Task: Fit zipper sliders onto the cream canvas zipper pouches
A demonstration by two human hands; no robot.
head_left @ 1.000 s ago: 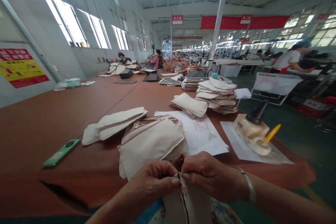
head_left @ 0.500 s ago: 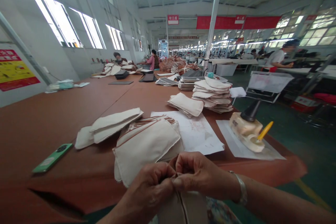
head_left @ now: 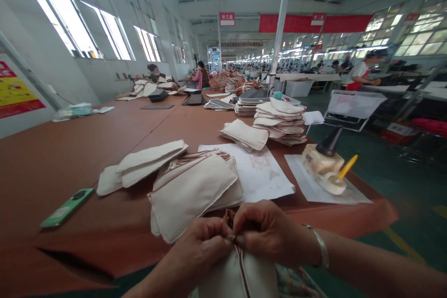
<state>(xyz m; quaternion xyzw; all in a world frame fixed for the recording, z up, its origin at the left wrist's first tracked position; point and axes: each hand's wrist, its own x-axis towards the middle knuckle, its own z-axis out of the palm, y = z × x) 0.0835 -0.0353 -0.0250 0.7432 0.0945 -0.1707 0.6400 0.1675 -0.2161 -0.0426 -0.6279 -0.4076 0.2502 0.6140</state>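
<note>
Both my hands meet at the table's front edge, pinching a cream fabric piece (head_left: pixel 258 274) that has a brown-edged seam or opening down its middle. My left hand (head_left: pixel 204 247) grips one side of the seam's upper end, my right hand (head_left: pixel 270 233) the other, with the fingertips almost touching. A bit of brown material sticks up between them. The piece hangs down toward my lap. Just beyond my hands lies a fanned pile of cream fabric pieces (head_left: pixel 195 186) with brown edging. Left of it are more cream pieces (head_left: pixel 150 165).
A white paper sheet (head_left: pixel 258 172) lies behind the pile. To the right are a cream pot with a black cone (head_left: pixel 321 160) and a yellow-handled tool (head_left: pixel 347 167). Stacked cream pieces (head_left: pixel 279 123) stand farther back. A green phone (head_left: pixel 66 208) lies left. Other people work in the background.
The view has shifted slightly, so the table items appear a little higher and to the left. My fingers stay pinched on the cream piece, and more brown material shows between them.
</note>
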